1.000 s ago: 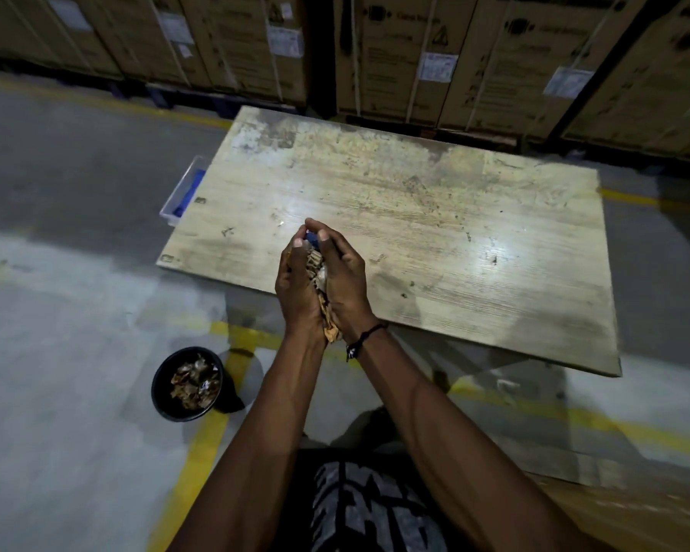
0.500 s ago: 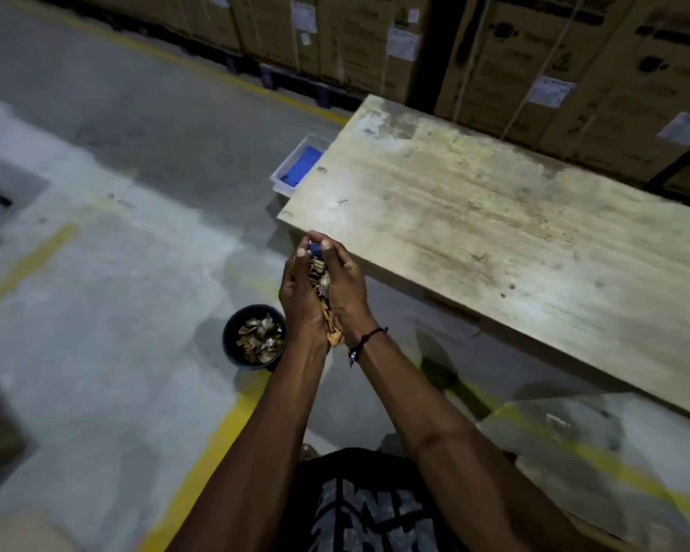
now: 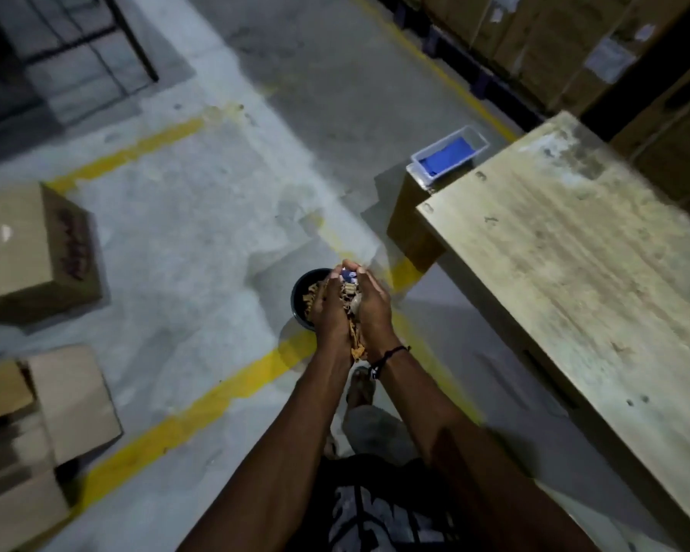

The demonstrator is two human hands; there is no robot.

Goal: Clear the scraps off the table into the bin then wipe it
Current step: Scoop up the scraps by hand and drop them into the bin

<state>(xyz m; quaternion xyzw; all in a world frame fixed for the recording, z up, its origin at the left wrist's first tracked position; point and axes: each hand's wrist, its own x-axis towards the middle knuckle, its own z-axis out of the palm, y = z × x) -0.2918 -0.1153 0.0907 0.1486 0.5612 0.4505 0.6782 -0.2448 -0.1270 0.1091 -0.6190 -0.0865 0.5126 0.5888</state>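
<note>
Overhead, both forearms are stretched forward and the left hand (image 3: 329, 308) and right hand (image 3: 373, 308) are pressed together, palms facing, fingers curled inward and fingertips meeting at the top. A bundle of scraps (image 3: 351, 308) is cupped tightly between them: tan, corrugated-looking cardboard bits with one small blue piece near the fingertips, and a ragged orange-brown strip hanging out below the heels of the palms. A dark cord bracelet (image 3: 387, 358) is worn on the right wrist.

The joined hands are held over the near right part of the bin (image 3: 301, 300), a small round black container standing on the concrete floor; more tan scraps are seen inside it, left of the hands. A yellow floor line (image 3: 200, 408) is painted just on the near side of the bin. Well to the right of the bin the wooden table (image 3: 574, 272) is seen, its pale, scuffed top streaked with grey smudges. Beyond the bin, at the table's far corner, a white tray (image 3: 419, 158) with a blue cloth (image 3: 449, 155) inside is set on a brown carton. Far left of the bin, cardboard boxes (image 3: 32, 253) are stacked on the floor.
</note>
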